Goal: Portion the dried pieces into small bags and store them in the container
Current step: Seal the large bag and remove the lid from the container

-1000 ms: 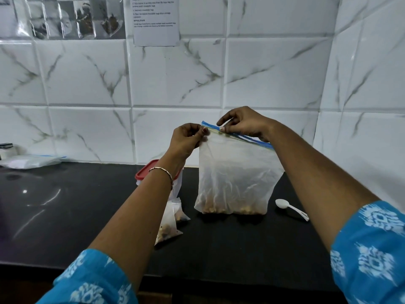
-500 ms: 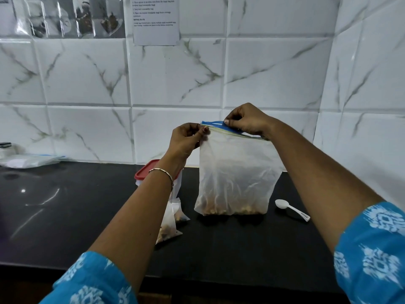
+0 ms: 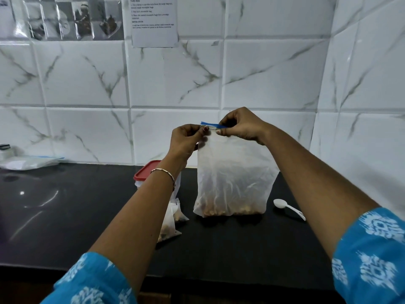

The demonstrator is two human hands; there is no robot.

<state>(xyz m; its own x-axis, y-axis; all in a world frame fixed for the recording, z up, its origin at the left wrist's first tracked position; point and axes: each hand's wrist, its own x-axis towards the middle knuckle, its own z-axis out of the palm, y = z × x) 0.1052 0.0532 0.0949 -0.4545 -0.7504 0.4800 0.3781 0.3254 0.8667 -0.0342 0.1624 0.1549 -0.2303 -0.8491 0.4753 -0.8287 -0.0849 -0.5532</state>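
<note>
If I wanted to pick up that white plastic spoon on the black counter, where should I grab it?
Probably by the thin handle of the white plastic spoon, coming from above on the right. It lies flat on the black counter, bowl toward the large bag, handle end pointing away, free.

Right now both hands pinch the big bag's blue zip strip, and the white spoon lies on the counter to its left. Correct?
Not quite. The head view shows the white spoon lying right of the big bag, not left. Both the left hand and right hand do pinch the blue zip strip.
</note>
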